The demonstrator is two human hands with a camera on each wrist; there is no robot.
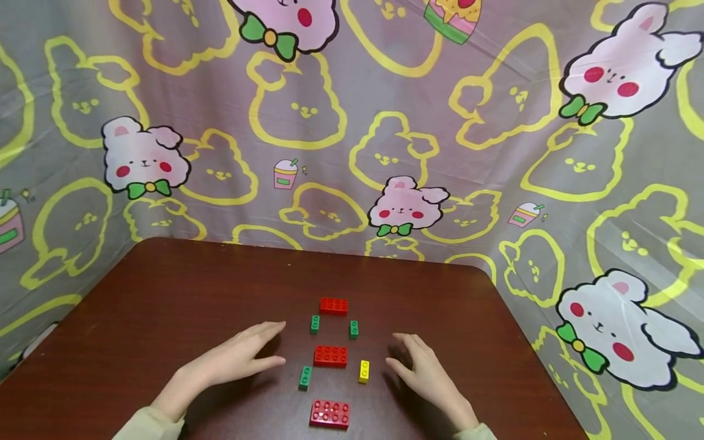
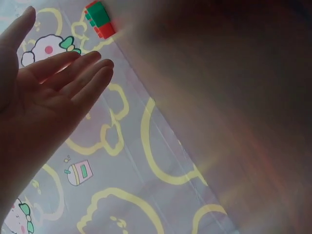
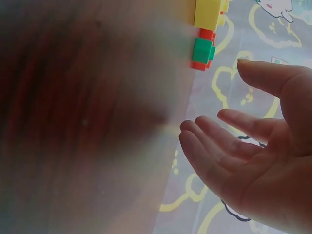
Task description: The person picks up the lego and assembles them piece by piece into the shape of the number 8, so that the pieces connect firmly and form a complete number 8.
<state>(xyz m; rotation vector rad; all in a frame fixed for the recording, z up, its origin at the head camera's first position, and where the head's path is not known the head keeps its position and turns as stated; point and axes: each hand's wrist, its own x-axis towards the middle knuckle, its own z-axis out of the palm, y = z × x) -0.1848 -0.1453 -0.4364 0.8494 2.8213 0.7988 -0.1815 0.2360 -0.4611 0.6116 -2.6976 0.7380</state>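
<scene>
Dark table (image 1: 220,281), left hand (image 1: 244,354) and right hand (image 1: 422,370) flanking loose toy bricks (image 1: 330,355).
Patterned cloth (image 1: 341,98) rises behind and along the sides; tabletop runs past the farthest brick to the back edge, and past each hand to the side edges. Arms reach in from the near side, palms turned inward; contact with the surface unclear. Left fingers extended, thumb spread, nothing held. Right fingers relaxed, slightly bent, thumb apart, likewise nothing held. Between the hands, three eight-stud reds in a near-to-far line: far red (image 1: 333,305), middle red, near red (image 1: 329,414), the last glossy. Smaller two-stud pieces: two greens (image 1: 354,329) between far and middle reds, third green (image 1: 305,378) nearer the left hand's thumb, yellow (image 1: 364,371) nearest the right. All lie apart, studs up.
</scene>
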